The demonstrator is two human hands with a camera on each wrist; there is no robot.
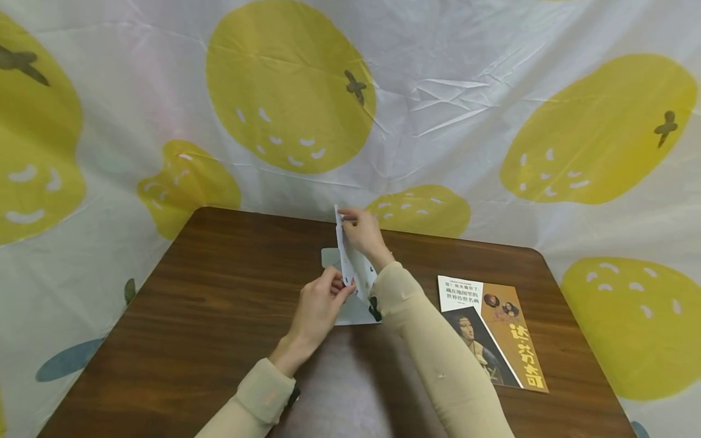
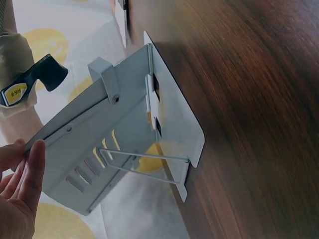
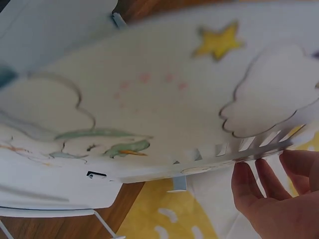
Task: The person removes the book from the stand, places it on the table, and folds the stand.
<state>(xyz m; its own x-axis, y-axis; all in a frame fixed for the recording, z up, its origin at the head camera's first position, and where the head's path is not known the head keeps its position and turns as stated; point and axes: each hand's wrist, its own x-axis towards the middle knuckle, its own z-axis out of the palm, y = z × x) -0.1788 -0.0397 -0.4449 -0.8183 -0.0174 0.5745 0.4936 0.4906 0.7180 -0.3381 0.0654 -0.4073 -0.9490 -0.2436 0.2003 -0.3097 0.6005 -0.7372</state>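
A metal book stand (image 1: 358, 315) stands at the table's far middle, its panel raised steeply from a flat grey base plate (image 2: 172, 114). The panel's front (image 3: 164, 99) is white, printed with clouds and a yellow star; its grey back (image 2: 99, 134) has slots and a folded tab. A thin wire piece (image 2: 144, 164) reaches from the panel toward the base. My left hand (image 1: 320, 298) pinches the panel's near edge between thumb and fingers. Higher up, my right hand (image 1: 364, 234) holds the far edge by the slots, fingertips and thumb about it.
To the right of the stand lies a book (image 1: 520, 328) with a portrait on its orange and white cover. The brown wooden table (image 1: 219, 286) ends just behind the stand at a fabric curtain (image 1: 427, 134) with yellow fruit prints.
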